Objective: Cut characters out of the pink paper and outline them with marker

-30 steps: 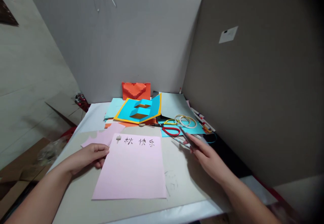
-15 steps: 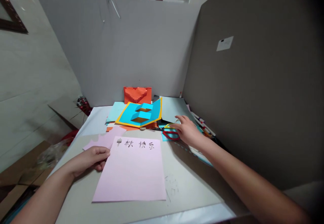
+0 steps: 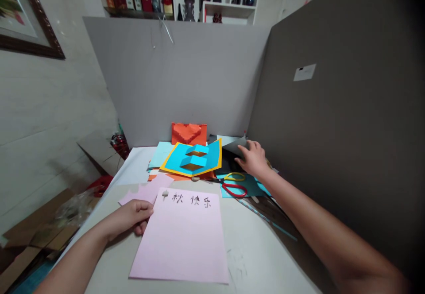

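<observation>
A pale surface [image 3: 252, 258] stands between grey partition panels, carrying a pink paper sheet [image 3: 179, 241] near its middle, upright in portrait, with a row of dark Chinese characters along its far edge. Beyond it lie a blue pop-up card [image 3: 191, 161] with a yellow border and an orange heart card [image 3: 188, 133]. Red-handled scissors [image 3: 234, 190] lie to the right. The left hand [image 3: 133, 216] is curled against the sheet's left edge; whether it pinches the paper, I cannot tell. The right hand [image 3: 254, 159] is open, fingers spread, over the dark paper [image 3: 229, 159] at the far right, holding nothing visible.
</observation>
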Demonstrator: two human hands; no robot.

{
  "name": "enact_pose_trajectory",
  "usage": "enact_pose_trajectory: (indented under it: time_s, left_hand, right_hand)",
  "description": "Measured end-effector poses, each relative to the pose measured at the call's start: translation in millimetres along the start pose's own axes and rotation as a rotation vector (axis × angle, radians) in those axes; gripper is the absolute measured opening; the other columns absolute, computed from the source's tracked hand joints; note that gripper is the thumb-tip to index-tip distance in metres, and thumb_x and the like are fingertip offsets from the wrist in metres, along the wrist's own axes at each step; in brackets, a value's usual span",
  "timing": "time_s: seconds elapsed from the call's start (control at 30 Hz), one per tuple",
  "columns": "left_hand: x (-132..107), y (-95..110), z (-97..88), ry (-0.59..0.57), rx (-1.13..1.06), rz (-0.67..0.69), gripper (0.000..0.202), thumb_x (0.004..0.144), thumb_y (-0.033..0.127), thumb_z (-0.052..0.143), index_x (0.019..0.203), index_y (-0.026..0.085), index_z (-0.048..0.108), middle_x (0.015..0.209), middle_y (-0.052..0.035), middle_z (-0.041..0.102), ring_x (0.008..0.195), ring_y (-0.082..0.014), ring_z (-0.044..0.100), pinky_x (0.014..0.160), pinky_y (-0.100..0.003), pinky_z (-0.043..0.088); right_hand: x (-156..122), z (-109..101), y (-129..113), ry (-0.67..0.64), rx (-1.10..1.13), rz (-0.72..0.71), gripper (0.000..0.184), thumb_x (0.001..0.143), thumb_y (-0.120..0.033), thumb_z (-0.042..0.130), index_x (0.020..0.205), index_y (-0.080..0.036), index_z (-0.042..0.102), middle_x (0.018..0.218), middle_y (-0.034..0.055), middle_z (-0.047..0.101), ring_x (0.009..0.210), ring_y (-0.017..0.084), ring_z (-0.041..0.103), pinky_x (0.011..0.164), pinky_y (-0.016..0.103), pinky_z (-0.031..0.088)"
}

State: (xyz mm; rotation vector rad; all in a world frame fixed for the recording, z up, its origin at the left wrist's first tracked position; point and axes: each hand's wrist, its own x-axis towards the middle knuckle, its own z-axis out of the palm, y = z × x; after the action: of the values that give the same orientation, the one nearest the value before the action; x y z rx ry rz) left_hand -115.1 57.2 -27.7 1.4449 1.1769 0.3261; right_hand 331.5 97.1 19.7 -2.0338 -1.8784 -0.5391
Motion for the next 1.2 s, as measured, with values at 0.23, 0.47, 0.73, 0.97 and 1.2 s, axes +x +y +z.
enact_pose_trajectory:
  time_s: [0.23, 0.47, 0.73, 0.97, 1.2]
  left_hand:
    - [2, -3, 0.9, 0.045, 0.037, 0.040, 0.046, 0.082, 0.059, 0.068, 0.074, 0.016, 0.055, 0.059, 0.0033, 0.057, 0.051, -0.0090, 0.051, 0.051, -0.022, 0.040]
    - [6, -4, -3.2, 0.149, 0.089, 0.081, 0.033, 0.097, 0.044, 0.056, 0.086, 0.013, 0.060, 0.068, 0.0041, 0.056, 0.054, -0.0075, 0.052, 0.054, -0.022, 0.047]
    - [5, -2, 0.3, 0.149, 0.024, 0.143, 0.034, 0.097, 0.043, 0.056, 0.079, 0.014, 0.058, 0.064, 0.0053, 0.053, 0.053, -0.0071, 0.051, 0.053, -0.021, 0.046]
    - [5, -1, 0.0, 0.181, -0.091, 0.191, 0.033, 0.097, 0.041, 0.058, 0.077, 0.014, 0.058, 0.063, 0.0057, 0.053, 0.052, -0.0066, 0.050, 0.051, -0.020, 0.045]
    - [0, 4, -12.9, 0.309, -0.359, 0.206, 0.020, 0.096, 0.030, 0.060, 0.089, 0.012, 0.062, 0.071, 0.0040, 0.057, 0.055, -0.0063, 0.052, 0.050, -0.018, 0.044]
  right_hand:
    - [-7, 19, -43, -0.053, 0.113, -0.242, 0.058, 0.067, -0.042, 0.087, 0.116, -0.016, 0.072, 0.161, 0.0205, 0.031, 0.149, 0.044, 0.017, 0.115, 0.062, 0.015]
    - [24, 23, -30, 0.080, 0.431, 0.046, 0.035, 0.096, -0.034, 0.061, 0.127, -0.019, 0.060, 0.134, 0.0109, 0.058, 0.116, 0.026, 0.060, 0.097, 0.049, 0.051]
    - [57, 8, 14, 0.324, 1.033, 0.579, 0.036, 0.096, -0.035, 0.062, 0.126, -0.016, 0.060, 0.125, 0.0093, 0.063, 0.106, 0.024, 0.065, 0.088, 0.044, 0.057]
    - [53, -47, 18, 0.615, 1.441, 0.531, 0.024, 0.096, -0.033, 0.061, 0.112, -0.014, 0.063, 0.105, 0.0059, 0.067, 0.086, 0.016, 0.066, 0.074, 0.034, 0.058]
    - [-31, -119, -21, 0.527, 1.618, 0.219, 0.019, 0.078, -0.031, 0.078, 0.095, -0.024, 0.075, 0.077, -0.0016, 0.065, 0.062, 0.010, 0.056, 0.054, 0.022, 0.046]
